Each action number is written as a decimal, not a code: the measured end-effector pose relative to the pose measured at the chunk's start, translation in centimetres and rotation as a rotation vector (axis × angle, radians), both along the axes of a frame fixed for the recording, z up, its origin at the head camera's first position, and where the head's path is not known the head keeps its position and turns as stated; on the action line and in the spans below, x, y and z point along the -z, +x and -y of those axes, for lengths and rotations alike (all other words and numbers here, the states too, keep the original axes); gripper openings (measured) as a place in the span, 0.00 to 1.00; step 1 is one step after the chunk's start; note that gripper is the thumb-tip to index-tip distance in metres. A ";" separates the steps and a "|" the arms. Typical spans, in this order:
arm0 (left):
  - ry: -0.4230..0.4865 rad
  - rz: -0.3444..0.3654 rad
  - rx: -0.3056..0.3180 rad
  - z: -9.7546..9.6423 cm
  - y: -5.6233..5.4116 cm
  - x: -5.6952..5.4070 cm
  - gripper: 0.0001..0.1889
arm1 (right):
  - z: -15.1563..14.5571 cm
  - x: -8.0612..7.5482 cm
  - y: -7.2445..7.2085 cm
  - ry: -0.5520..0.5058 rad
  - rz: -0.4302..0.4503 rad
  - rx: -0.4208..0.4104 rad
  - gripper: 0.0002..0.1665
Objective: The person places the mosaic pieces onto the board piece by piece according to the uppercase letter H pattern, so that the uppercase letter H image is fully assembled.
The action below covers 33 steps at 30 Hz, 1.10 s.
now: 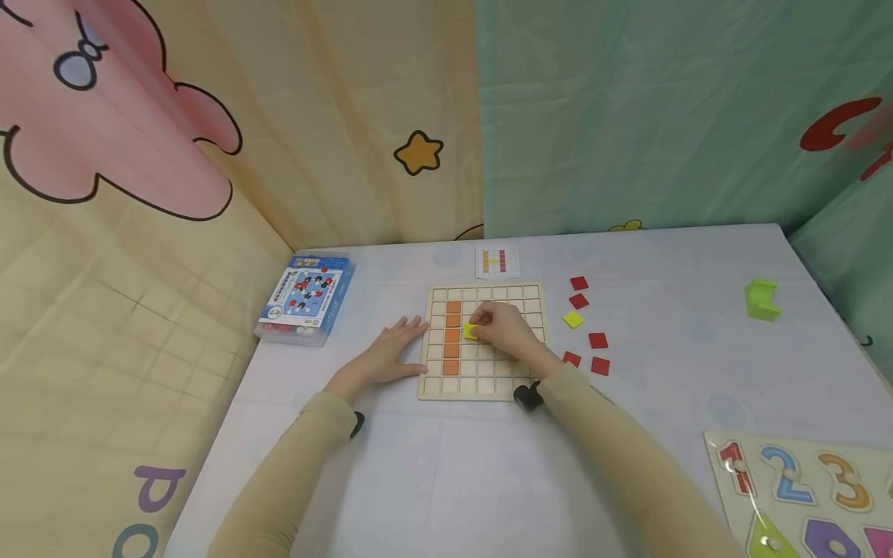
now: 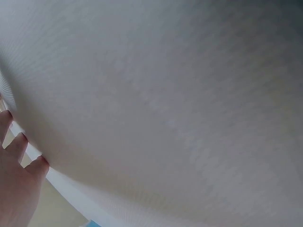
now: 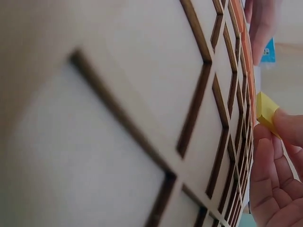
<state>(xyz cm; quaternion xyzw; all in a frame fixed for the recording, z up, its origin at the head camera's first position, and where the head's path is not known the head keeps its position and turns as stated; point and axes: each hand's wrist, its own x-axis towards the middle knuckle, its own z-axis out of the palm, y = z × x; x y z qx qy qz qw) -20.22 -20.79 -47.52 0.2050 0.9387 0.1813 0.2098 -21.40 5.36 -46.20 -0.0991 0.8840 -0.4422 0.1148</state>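
Note:
Between thumb and fingers, my right hand (image 1: 508, 328) pinches a yellow square tile (image 3: 266, 112) over the wooden grid board (image 1: 481, 391). In the head view this tile overlaps a square just right of a column of several orange tiles (image 1: 452, 350) set in the board. The left hand (image 1: 387, 353) lies with spread fingers at the board's left edge, its fingertips right at the rim. The left wrist view shows part of that hand (image 2: 19, 184) over the pale tabletop.
Right of the board lie several red tiles (image 1: 598, 340) and one yellow tile (image 1: 574, 318). Behind it is a pattern card (image 1: 498, 262). A boxed set (image 1: 305, 298) stands at left, a green block (image 1: 762, 300) at right, and a number puzzle board (image 1: 802, 508) at front right.

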 end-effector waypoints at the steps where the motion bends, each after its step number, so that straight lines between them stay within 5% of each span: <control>1: -0.002 0.003 -0.003 0.0 0.0 0.0 0.47 | 0.2 0.0 -0.1 0.004 -0.002 -0.005 0.05; 22: -0.013 0.003 -0.013 0.0 0.1 0.1 0.47 | 1.4 0.5 -0.3 0.193 -0.033 -0.059 0.06; 33: 0.001 0.006 -0.012 -0.1 0.2 -0.3 0.47 | 0.1 -0.3 0.3 0.132 0.007 -0.047 0.12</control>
